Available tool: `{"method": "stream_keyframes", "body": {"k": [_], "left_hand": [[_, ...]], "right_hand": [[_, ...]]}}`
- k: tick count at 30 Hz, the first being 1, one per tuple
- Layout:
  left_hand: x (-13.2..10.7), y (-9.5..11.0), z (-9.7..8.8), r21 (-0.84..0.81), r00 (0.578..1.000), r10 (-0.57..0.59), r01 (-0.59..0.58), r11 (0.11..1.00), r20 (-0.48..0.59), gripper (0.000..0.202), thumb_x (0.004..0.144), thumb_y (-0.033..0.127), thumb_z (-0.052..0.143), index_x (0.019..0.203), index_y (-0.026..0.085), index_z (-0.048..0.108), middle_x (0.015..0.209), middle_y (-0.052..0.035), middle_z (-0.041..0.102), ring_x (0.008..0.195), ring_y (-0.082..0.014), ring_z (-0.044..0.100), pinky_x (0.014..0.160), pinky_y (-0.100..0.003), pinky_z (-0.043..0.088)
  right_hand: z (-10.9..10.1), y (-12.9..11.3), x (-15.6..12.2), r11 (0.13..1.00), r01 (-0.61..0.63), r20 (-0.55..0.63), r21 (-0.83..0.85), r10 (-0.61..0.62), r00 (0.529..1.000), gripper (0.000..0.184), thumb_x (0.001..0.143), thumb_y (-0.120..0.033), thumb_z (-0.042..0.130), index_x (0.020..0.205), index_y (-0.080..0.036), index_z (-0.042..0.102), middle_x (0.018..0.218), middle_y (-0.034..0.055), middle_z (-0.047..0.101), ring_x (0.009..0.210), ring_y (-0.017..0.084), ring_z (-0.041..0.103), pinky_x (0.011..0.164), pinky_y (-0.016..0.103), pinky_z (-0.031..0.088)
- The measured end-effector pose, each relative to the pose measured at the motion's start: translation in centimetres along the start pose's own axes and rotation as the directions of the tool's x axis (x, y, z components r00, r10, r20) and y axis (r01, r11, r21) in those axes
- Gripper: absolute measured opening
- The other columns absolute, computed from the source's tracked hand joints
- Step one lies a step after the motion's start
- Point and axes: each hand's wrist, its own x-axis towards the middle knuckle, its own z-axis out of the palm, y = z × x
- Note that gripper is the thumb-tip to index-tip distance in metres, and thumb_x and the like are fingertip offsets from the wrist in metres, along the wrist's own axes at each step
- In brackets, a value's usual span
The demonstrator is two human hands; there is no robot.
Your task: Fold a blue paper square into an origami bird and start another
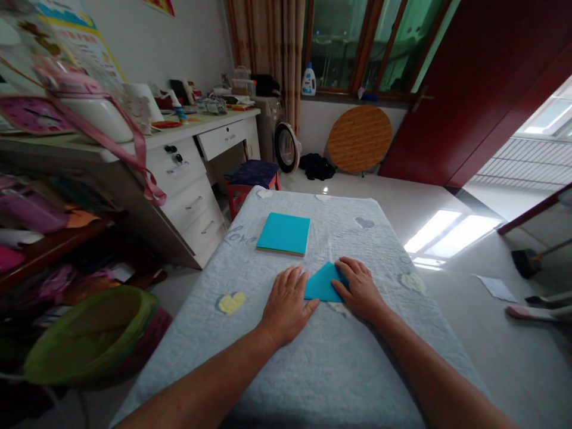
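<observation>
A blue sheet of paper (322,285), folded into a triangle, lies flat on the cloth-covered table (286,369) with its peak pointing away from me. My left hand (286,301) rests flat at its left corner, fingers stretched out and thumb by the lower edge. On the right side, my right hand (358,287) lies over the paper, fingers extended and thumb apart, hiding that corner. Beyond the hands sits a square stack of blue paper (284,233), a little to the left.
A white desk (187,196) with drawers stands at the left, a pink-strapped bottle (96,113) on it. Below is a green-lined bin (89,333). A stool (254,176) stands past the table's far left corner. A round wooden board (360,138) leans against the back wall.
</observation>
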Motion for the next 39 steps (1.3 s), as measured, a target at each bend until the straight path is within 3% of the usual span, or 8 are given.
{"method": "stream_keyframes", "body": {"k": [7,11,16,18,24,28,32,39], "left_hand": [[-0.1,0.4,-0.4,-0.059,1.000,0.001,0.000,0.998,0.006,0.054,0.090,0.042,0.062,0.135,0.015,0.050,0.144,-0.0169,0.048,0.137,-0.0347,0.038,0.116,-0.055,0.029],[0.5,0.4,-1.3,-0.194,1.000,0.022,-0.021,0.981,0.002,0.039,0.083,0.028,0.070,0.118,0.019,0.057,0.130,-0.0113,0.056,0.126,-0.0300,0.047,0.110,-0.050,0.037],[1.2,1.1,-2.7,-0.307,0.998,0.018,0.000,0.952,0.056,0.019,0.078,0.012,0.070,0.091,0.020,0.059,0.106,-0.0063,0.058,0.104,-0.0249,0.055,0.093,-0.041,0.047],[1.4,1.2,-3.3,-0.344,0.998,0.033,-0.011,0.939,0.058,0.015,0.079,0.009,0.067,0.083,0.020,0.057,0.100,-0.0045,0.058,0.098,-0.0230,0.057,0.088,-0.038,0.048],[2.1,0.2,-5.0,-0.494,0.985,0.067,-0.137,0.859,-0.157,0.012,0.085,0.012,0.060,0.083,0.021,0.053,0.106,-0.0037,0.060,0.098,-0.0191,0.060,0.085,-0.032,0.049],[2.0,-0.9,-4.8,-0.446,0.945,0.133,-0.263,0.856,-0.300,0.007,0.089,0.014,0.057,0.089,0.021,0.055,0.104,-0.0050,0.063,0.097,-0.0186,0.063,0.084,-0.031,0.052],[1.7,-1.3,-4.0,-0.282,0.861,0.256,-0.403,0.871,-0.440,0.007,0.093,0.014,0.053,0.092,0.020,0.057,0.094,-0.0055,0.064,0.089,-0.0179,0.064,0.080,-0.030,0.054],[1.5,-1.3,-4.2,-0.165,0.774,0.319,-0.473,0.865,-0.546,0.004,0.094,0.020,0.057,0.096,0.019,0.060,0.085,-0.0046,0.066,0.080,-0.0169,0.065,0.074,-0.028,0.056]], "right_hand": [[0.0,0.3,0.1,0.998,0.003,-0.014,0.061,-0.002,1.000,0.030,0.092,-0.038,0.056,0.114,-0.018,0.062,0.130,0.0143,0.059,0.121,0.031,0.052,0.105,0.050,0.038],[0.2,0.1,0.3,0.992,-0.014,-0.030,0.127,0.018,0.999,0.024,0.086,-0.031,0.060,0.106,-0.018,0.062,0.124,0.0141,0.062,0.118,0.030,0.054,0.104,0.049,0.038],[-0.4,-0.5,0.6,0.938,-0.127,-0.021,0.323,0.142,0.990,0.044,0.079,-0.027,0.062,0.122,-0.019,0.056,0.118,0.0120,0.065,0.110,0.028,0.059,0.098,0.045,0.044],[-1.3,-0.8,0.7,0.906,-0.137,-0.005,0.400,0.151,0.989,0.035,0.079,-0.023,0.059,0.114,-0.020,0.059,0.110,0.0088,0.068,0.103,0.025,0.062,0.093,0.042,0.047],[-4.9,-2.4,1.0,0.914,0.079,-0.234,0.398,0.018,0.972,0.011,0.082,-0.014,0.056,0.085,-0.022,0.062,0.107,0.0061,0.062,0.106,0.023,0.057,0.096,0.043,0.044],[-5.9,-3.8,1.0,0.935,0.088,-0.323,0.342,0.029,0.946,0.017,0.085,-0.015,0.059,0.099,-0.023,0.062,0.106,0.0066,0.059,0.100,0.023,0.057,0.087,0.039,0.049],[-5.8,-4.8,0.7,0.947,0.168,-0.359,0.273,-0.062,0.931,0.023,0.089,-0.013,0.057,0.111,-0.022,0.060,0.106,0.0073,0.060,0.090,0.020,0.058,0.079,0.034,0.051],[-6.0,-5.9,0.6,0.951,0.309,-0.418,0.000,-0.281,0.864,0.017,0.095,-0.012,0.051,0.090,-0.020,0.066,0.086,0.0065,0.063,0.081,0.020,0.057,0.072,0.033,0.051]]}}
